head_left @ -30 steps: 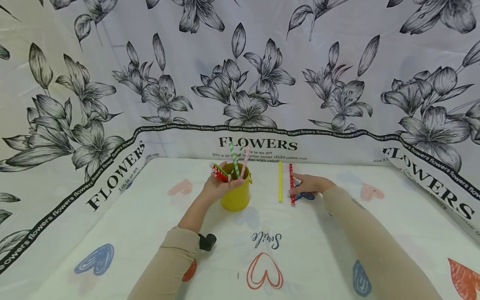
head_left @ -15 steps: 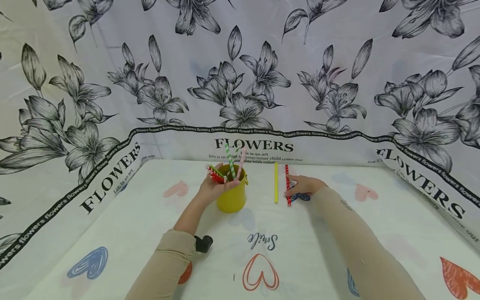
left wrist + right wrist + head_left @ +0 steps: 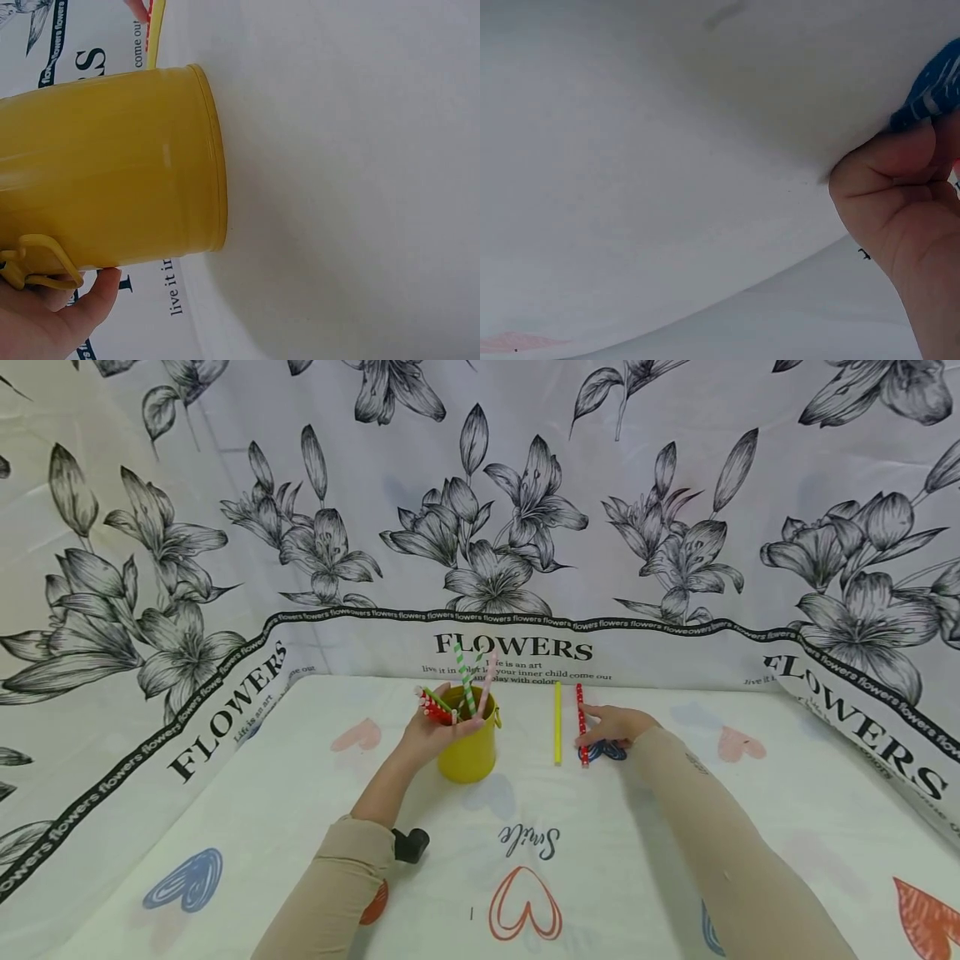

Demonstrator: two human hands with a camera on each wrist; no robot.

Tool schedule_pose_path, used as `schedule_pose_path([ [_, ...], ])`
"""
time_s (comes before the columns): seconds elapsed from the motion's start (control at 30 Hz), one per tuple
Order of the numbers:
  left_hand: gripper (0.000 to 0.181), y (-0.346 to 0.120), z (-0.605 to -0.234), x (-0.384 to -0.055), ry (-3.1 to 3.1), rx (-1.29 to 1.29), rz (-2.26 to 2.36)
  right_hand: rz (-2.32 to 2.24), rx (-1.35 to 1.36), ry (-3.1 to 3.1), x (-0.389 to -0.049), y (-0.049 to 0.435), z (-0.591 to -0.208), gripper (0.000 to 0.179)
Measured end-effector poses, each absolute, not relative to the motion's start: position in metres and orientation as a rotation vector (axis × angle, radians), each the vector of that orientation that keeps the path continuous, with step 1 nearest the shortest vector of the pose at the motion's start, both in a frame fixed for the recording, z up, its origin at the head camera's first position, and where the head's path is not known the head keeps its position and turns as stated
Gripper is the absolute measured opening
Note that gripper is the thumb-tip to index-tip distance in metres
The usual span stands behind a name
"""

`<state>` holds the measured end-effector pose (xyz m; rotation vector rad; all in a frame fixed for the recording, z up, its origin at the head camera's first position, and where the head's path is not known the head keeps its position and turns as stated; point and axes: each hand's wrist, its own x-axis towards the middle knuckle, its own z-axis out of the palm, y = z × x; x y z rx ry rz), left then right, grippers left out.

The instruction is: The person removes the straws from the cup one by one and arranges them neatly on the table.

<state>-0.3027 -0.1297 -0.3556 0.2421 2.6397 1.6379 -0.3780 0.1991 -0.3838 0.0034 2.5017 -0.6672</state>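
Note:
My left hand (image 3: 426, 739) grips a small yellow bucket (image 3: 468, 762) by its side and rim. Green-striped straws (image 3: 463, 675) and a pink straw (image 3: 489, 681) stand in the bucket, while several red straws (image 3: 437, 710) lean out over its left rim. In the left wrist view the thumb (image 3: 97, 296) presses the bucket wall near a wire handle loop. My right hand (image 3: 618, 724) holds a red straw with white dots (image 3: 580, 695) at the table, fingertips along its right side. Just left of it lies a yellow straw (image 3: 558, 727), roughly parallel.
A white tablecloth (image 3: 615, 852) printed with hearts and words covers the table. Behind it and along the sides hangs a flower-printed cloth (image 3: 345, 477). A black wrist device (image 3: 411, 845) sits at the left cuff.
The red dotted straw has slid slightly away from me, so its ends now nearly line up with the yellow straw's. My left hand stays on the bucket.

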Motion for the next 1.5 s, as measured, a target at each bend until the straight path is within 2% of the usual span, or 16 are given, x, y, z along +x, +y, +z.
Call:
schedule_pose_path([
  [0.27, 0.093, -0.13, -0.358, -0.303, 2.612, 0.229, 1.644, -0.743, -0.012, 2.486, -0.373, 0.201, -0.385, 0.099],
  [0.6, 0.085, -0.132, -0.36, -0.305, 2.628, 0.222, 1.624, -0.841, -0.08, 2.438, -0.369, 0.202, -0.392, 0.093],
  [0.87, 0.09, -0.134, -0.357, -0.306, 2.632, 0.202, 1.62, -0.809, -0.229, 2.493, -0.36, 0.201, -0.389, 0.093],
  [1.3, 0.092, -0.132, -0.356, -0.303, 2.625, 0.212, 1.633, -0.748, -0.377, 2.577, -0.328, 0.193, -0.363, 0.088],
  [1.5, 0.094, -0.129, -0.356, -0.304, 2.628, 0.213, 1.611, -0.944, -0.399, 2.607, -0.311, 0.179, -0.352, 0.086],
])
